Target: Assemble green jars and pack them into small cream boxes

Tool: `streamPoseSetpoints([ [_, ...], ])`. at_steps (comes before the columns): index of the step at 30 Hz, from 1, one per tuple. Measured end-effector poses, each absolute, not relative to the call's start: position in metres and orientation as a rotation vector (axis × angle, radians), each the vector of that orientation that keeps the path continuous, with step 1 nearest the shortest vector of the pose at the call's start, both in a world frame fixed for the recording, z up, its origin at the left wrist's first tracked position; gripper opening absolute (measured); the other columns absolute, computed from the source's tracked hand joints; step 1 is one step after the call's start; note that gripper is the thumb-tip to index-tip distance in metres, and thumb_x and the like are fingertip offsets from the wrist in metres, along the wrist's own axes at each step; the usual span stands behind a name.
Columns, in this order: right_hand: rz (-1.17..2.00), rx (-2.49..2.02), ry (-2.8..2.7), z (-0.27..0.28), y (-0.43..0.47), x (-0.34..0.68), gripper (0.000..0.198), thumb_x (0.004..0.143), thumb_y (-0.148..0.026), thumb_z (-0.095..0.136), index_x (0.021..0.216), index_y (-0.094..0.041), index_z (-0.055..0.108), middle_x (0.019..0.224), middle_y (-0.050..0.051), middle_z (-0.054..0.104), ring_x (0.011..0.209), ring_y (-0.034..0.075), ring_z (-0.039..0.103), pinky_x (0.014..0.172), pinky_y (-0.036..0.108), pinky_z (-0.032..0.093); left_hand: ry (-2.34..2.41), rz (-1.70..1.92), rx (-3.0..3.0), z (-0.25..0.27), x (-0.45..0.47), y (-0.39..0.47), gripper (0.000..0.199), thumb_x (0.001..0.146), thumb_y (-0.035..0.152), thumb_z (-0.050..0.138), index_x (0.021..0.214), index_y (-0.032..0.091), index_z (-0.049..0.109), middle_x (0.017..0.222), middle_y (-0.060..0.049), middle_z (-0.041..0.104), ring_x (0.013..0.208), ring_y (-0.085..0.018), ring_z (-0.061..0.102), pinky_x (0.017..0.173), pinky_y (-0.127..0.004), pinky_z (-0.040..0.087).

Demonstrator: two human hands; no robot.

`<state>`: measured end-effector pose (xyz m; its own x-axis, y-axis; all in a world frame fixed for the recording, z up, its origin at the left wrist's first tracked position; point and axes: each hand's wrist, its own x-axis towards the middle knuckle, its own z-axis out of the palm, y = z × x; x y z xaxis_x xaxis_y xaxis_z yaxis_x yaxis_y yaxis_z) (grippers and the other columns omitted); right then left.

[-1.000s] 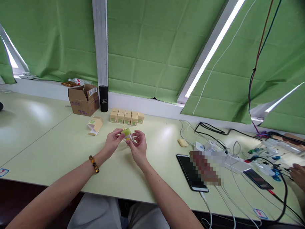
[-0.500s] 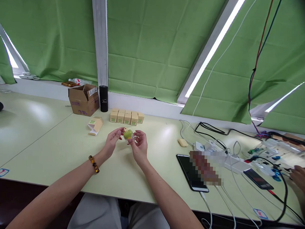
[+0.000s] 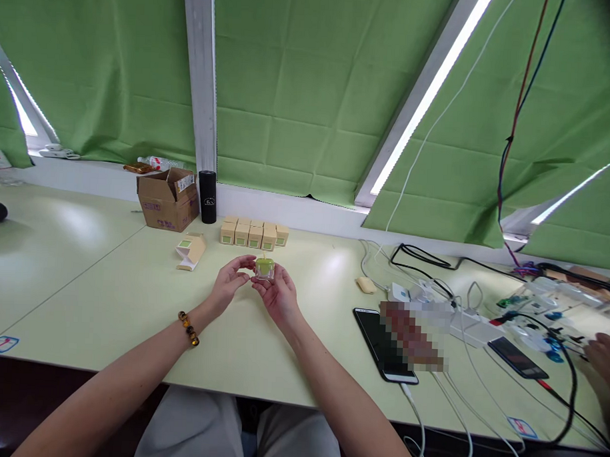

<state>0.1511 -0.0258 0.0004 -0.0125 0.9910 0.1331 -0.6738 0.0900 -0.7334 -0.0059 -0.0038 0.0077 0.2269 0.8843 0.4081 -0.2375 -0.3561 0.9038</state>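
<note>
Above the table, my right hand holds a small green object in a clear, squarish case, with its thumb and fingers at the right side and underneath. A short yellowish bit sticks up from its top. My left hand is just left of the case, thumb and fingers apart in a curve; I cannot tell whether a fingertip touches it. A beaded bracelet circles my left wrist. Beyond my left hand lies an opened small carton. Several small tan boxes stand in a row behind my hands.
At the back left are an open cardboard box and a black cylinder. To the right lie a tablet-like phone, a yellowish lump, tangled cables and another phone. Another person's hand is at the far right.
The case has been turned in my right hand, so its clear, square front now shows. My left fingers have loosened away from it and spread apart.
</note>
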Motion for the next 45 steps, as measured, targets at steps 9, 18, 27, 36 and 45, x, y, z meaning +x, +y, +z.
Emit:
streamPoseSetpoints([
  [9,1.623,-0.507,-0.643,-0.001,-0.022,0.157,0.021,0.100,-0.041,0.055,0.098,-0.020,0.059,0.084,0.010,0.078,0.059,0.016,0.065,0.054,0.026,0.052,0.690,1.333,1.768,-0.002,-0.002,-0.003,0.045,0.092,0.032,0.068,0.135,0.023,0.060,0.138,-0.013,0.063,0.128,-0.028,0.059,0.100,-0.041,0.050],
  [18,1.627,-0.550,-0.762,-0.003,-0.025,0.155,0.021,0.091,-0.040,0.068,0.099,-0.023,0.059,0.086,0.006,0.075,0.056,0.014,0.058,0.051,0.026,0.043,0.887,1.373,2.034,-0.001,0.000,-0.009,0.049,0.084,0.025,0.076,0.130,0.024,0.060,0.129,-0.009,0.065,0.106,-0.022,0.064,0.094,-0.042,0.055],
  [27,1.158,-0.792,-1.006,-0.005,-0.021,0.163,0.044,0.079,-0.050,0.080,0.114,-0.026,0.067,0.110,0.005,0.068,0.096,0.021,0.063,0.075,0.032,0.055,1.083,1.521,2.293,-0.002,-0.005,-0.004,0.040,0.083,0.027,0.081,0.119,0.024,0.062,0.116,-0.008,0.070,0.113,-0.027,0.062,0.097,-0.048,0.054],
  [36,1.231,-0.637,-0.962,-0.009,-0.021,0.157,0.051,0.075,-0.035,0.087,0.117,-0.027,0.059,0.105,0.003,0.072,0.091,0.019,0.071,0.084,0.036,0.059,1.050,1.549,2.296,-0.001,-0.004,-0.004,0.050,0.089,0.027,0.074,0.135,0.027,0.053,0.131,-0.011,0.061,0.125,-0.028,0.056,0.104,-0.050,0.052],
  [45,1.496,-0.564,-0.850,-0.015,-0.012,0.163,0.035,0.076,-0.039,0.086,0.100,-0.023,0.067,0.086,0.003,0.076,0.077,0.021,0.073,0.076,0.038,0.060,0.890,1.473,2.249,-0.005,-0.003,-0.003,0.047,0.093,0.018,0.063,0.137,0.026,0.048,0.135,-0.011,0.058,0.127,-0.025,0.057,0.107,-0.048,0.052],
])
